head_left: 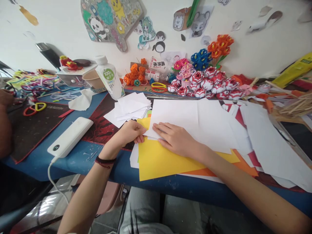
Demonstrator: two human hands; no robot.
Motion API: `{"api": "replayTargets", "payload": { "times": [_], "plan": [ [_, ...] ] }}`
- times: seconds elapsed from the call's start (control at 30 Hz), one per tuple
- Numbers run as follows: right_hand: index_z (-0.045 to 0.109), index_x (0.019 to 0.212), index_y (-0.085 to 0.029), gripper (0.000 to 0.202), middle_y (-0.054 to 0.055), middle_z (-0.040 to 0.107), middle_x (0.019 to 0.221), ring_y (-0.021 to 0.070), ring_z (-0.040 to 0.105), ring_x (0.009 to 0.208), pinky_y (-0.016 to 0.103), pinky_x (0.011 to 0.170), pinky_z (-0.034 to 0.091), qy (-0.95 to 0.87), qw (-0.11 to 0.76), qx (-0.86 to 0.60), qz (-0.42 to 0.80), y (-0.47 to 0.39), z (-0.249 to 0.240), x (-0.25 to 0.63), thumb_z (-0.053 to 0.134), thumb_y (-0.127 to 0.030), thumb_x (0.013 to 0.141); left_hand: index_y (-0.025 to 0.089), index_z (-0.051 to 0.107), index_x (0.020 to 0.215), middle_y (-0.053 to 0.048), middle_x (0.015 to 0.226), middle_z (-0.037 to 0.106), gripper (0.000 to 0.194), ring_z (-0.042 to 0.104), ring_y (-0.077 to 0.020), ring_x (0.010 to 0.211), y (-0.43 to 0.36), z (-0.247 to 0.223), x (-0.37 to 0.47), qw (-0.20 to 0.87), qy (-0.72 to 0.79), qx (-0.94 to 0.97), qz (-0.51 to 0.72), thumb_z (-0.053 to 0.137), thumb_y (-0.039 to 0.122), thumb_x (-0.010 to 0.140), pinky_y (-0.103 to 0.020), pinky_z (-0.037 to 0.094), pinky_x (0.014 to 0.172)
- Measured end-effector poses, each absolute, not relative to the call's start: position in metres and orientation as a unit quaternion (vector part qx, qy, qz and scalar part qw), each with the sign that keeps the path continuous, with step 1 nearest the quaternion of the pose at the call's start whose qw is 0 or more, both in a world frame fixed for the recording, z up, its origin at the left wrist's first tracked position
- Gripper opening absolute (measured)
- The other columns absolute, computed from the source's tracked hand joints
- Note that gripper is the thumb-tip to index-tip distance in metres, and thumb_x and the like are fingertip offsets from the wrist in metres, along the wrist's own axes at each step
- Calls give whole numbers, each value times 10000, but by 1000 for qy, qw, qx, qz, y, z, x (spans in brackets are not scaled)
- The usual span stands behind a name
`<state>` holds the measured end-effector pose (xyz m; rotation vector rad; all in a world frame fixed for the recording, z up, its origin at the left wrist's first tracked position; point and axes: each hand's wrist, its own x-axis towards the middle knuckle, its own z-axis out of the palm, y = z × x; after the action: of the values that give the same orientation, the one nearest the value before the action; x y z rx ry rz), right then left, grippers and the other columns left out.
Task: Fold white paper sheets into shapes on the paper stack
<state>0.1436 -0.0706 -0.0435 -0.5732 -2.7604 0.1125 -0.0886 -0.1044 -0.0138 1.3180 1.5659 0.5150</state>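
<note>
A large white sheet with a crease lies over yellow paper at the middle of the table. My left hand pinches the left edge of the white sheet, its fingers closed. On the sheet's lower left part, my right hand lies flat with its fingers stretched out. Orange paper shows from under the yellow. Small white paper pieces are piled behind my left hand. More white sheets spread to the right.
A white power bank with a cable and a white bottle stand to the left, near scissors. Paper flowers line the back by the wall. Another person's arm is at the left edge. Wooden sticks lie at right.
</note>
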Motion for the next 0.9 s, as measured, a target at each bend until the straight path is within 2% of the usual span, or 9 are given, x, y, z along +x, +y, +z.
{"api": "replayTargets", "payload": {
  "times": [0.2,0.3,0.4,0.5,0.6,0.73,0.9],
  "plan": [
    [449,1443,-138,487,135,499,1461,284,480,1321,484,1071,455,-963,169,-199,64,-70,-43,143,388,-300,988,101,653,630,-92,622,694,350,573,-98,495,-105,-5,-91,525,607,559,210,611,383,833,-205,469,490],
    [464,1425,-118,477,139,495,1463,276,484,1318,462,1088,447,-962,172,-203,69,-71,-41,144,396,-292,986,110,645,647,-80,613,684,377,579,-104,506,-102,-2,-88,500,610,579,207,571,412,861,-214,475,506],
    [470,1411,-89,485,154,463,1486,276,486,1316,448,1076,467,-955,174,-219,98,-71,-39,146,410,-311,983,130,639,685,-49,589,667,353,598,-117,517,-95,-4,-80,460,620,606,193,611,449,835,-215,471,497],
    [458,1418,-91,496,156,434,1507,273,464,1343,445,1080,466,-949,177,-227,131,-71,-39,148,409,-327,985,147,656,727,-20,561,658,300,589,-115,480,-87,-9,-72,413,640,628,161,673,442,782,-206,442,473],
    [448,1431,-105,498,156,459,1489,273,465,1346,459,1094,451,-945,189,-227,143,-70,-42,149,409,-326,986,154,620,658,4,501,614,302,563,-107,432,-82,-13,-68,369,649,645,161,647,422,794,-199,400,448],
    [473,1424,-125,488,159,488,1465,280,469,1346,482,1096,445,-941,200,-227,153,-69,-45,148,413,-329,985,166,524,570,25,468,551,324,522,-92,403,-82,-15,-66,369,639,649,185,611,371,806,-195,364,431],
    [528,1395,-129,487,146,498,1461,272,466,1351,466,1133,402,-916,225,-242,227,-66,-45,150,447,-370,979,167,561,608,24,492,541,279,529,-106,432,-79,-16,-67,396,645,628,181,597,369,798,-211,385,455]
  ]
}}
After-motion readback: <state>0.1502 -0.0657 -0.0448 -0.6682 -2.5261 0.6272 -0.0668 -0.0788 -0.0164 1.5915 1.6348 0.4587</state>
